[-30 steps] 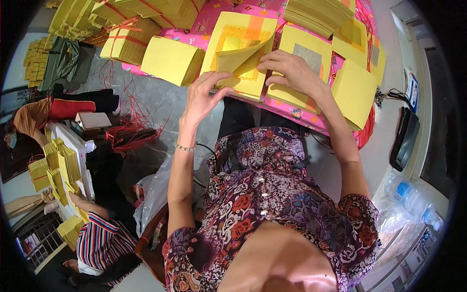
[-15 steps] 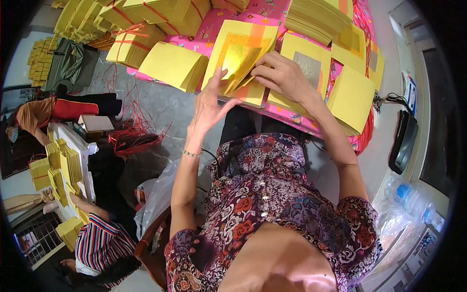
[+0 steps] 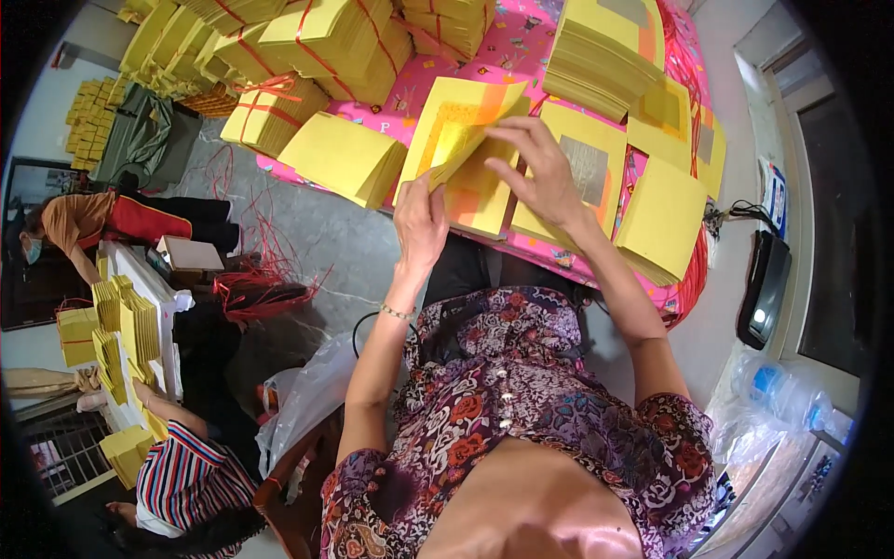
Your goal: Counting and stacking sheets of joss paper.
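Note:
My left hand (image 3: 422, 225) pinches the near edge of a yellow paper sheet (image 3: 466, 104) with a gold and orange patch. The sheet bends up and over toward the right, above a pile of similar sheets (image 3: 482, 207). At the curled side of the paper is my right hand (image 3: 548, 182), its fingers spread and its thumb apart; whether its fingertips touch the sheet is hard to tell. Left of these lies a folded yellow stack (image 3: 340, 154). On the right are sheets with a silver patch (image 3: 584, 163) and another folded yellow stack (image 3: 663, 219).
A pink patterned cloth (image 3: 410, 104) covers the table, with tied yellow bundles (image 3: 326, 47) at the back. Red ties (image 3: 265, 289) lie on the floor. At left, two people handle yellow stacks (image 3: 126, 321) on another table. A plastic bottle (image 3: 778, 382) lies at lower right.
My left hand has closed on the sheet's near edge, where its fingers were spread before. My right hand has loosened from the paper and opened. The table appears slightly lower in view.

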A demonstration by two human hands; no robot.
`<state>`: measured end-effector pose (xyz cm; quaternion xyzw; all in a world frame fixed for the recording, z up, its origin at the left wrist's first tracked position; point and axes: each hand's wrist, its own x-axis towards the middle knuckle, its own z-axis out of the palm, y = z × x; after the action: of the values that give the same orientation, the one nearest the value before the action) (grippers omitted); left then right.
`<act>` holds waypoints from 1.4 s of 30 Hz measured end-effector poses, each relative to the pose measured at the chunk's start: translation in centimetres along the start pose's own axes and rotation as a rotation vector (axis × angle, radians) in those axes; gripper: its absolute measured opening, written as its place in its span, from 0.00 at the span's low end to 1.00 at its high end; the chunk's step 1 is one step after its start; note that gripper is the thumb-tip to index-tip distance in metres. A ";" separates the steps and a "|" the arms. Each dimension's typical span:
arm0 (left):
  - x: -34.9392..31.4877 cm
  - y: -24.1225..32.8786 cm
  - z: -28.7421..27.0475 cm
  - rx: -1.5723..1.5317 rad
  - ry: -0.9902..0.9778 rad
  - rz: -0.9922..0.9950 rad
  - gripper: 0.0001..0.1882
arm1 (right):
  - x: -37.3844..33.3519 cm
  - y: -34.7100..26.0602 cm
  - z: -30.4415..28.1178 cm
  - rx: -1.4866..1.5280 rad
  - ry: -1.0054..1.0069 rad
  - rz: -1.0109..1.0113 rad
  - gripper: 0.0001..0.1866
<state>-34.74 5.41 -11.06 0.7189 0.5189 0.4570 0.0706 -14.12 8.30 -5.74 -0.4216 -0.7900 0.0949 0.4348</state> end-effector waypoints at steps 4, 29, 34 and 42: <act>0.4 0.1 0.1 -0.086 0.129 -0.089 0.15 | 0.0 2.2 0.8 0.279 0.129 0.348 0.22; 1.1 -0.7 -3.0 -0.779 0.184 -0.170 0.20 | 2.7 4.1 1.6 0.675 0.221 0.364 0.21; 2.9 2.0 -4.5 -0.920 0.005 -0.231 0.18 | 3.4 4.2 1.4 0.826 0.204 0.382 0.24; 4.4 3.3 -3.0 -1.116 -0.392 -0.352 0.24 | 2.3 -2.3 2.3 1.143 -0.142 0.283 0.22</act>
<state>-34.51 6.35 -4.89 0.5477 0.2896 0.5004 0.6047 -17.87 9.09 -4.50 -0.2144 -0.5770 0.5902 0.5223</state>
